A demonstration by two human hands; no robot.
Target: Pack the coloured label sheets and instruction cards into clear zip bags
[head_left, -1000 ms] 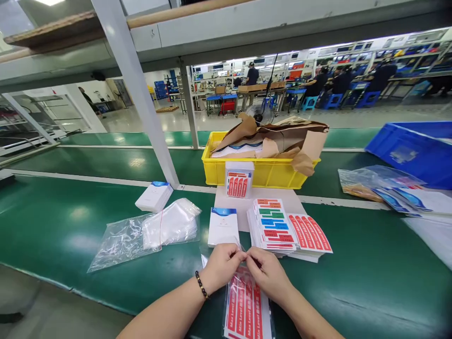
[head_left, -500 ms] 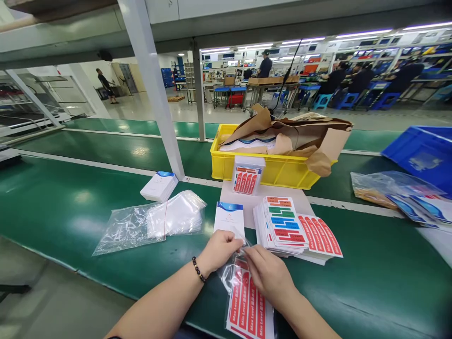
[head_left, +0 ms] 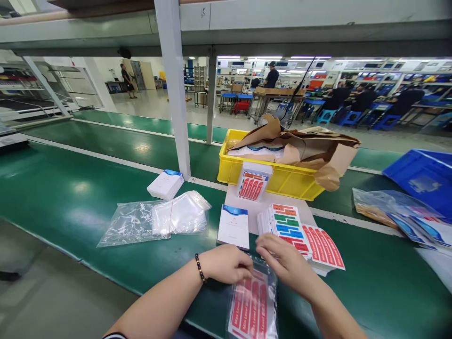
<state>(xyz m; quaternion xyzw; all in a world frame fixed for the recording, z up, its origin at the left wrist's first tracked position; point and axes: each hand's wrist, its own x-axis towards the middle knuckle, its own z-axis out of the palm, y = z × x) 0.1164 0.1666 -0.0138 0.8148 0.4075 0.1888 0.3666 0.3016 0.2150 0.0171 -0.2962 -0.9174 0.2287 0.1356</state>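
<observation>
A clear plastic bag [head_left: 271, 301] with a red-and-white label sheet [head_left: 249, 308] inside lies at the belt's near edge. My left hand [head_left: 228, 264], wearing a beaded bracelet, has its fingers closed at the bag's top end. Just above the bag, my right hand [head_left: 286, 263] is held with fingers stretched out and nothing visible in them. Beyond the hands lies a stack of white booklets with a blue top band [head_left: 233, 227]. A thick stack of coloured label sheets [head_left: 286, 223] sits beside my right hand, with red label sheets [head_left: 325, 247] fanned at its right.
Empty clear bags [head_left: 183, 214] and another booklet stack [head_left: 165, 184] lie to the left. A yellow crate [head_left: 271, 181] with brown paper stands behind, a packed bag [head_left: 252, 186] leaning on it. A blue bin [head_left: 420, 181] is at right. A white post [head_left: 174, 94] rises from the belt.
My right hand has come off the bag's top and moved slightly up and right. The bag top now lies flatter over the label sheet. The view has shifted a little.
</observation>
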